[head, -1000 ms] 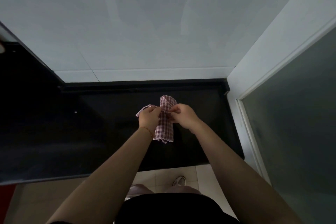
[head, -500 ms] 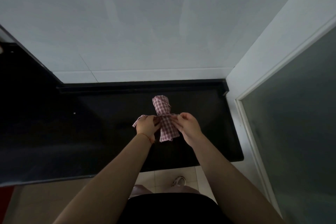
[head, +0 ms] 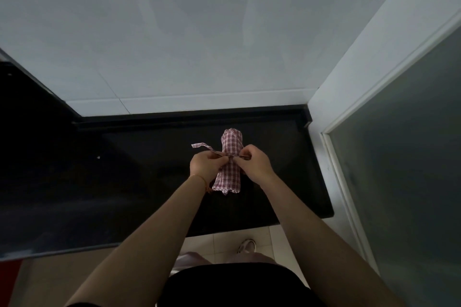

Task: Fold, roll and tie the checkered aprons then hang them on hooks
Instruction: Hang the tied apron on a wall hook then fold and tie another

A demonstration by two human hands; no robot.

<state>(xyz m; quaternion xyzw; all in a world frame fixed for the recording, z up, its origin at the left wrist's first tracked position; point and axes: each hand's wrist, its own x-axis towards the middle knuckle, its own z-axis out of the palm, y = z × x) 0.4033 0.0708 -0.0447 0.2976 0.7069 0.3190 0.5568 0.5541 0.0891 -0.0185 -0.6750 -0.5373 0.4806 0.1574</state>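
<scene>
Between our hands we see the rolled apron [head: 230, 162], a woven checkered cloth, matt, its lower hem frilled. Beneath our hands the counter [head: 139, 182] looks like dark polished stone, faintly glossy. Beyond them the wall tiles [head: 199, 45] are smooth and shiny; to our right, frosted glass [head: 411, 157].

Rolled apron [head: 230, 162] on counter [head: 124, 182], between hands.

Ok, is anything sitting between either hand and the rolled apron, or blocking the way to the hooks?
Nothing stands between them: the left hand and right hand both pinch the strap at the middle of the rolled apron on the black counter. No hooks are in view, so that path cannot be judged.
</scene>
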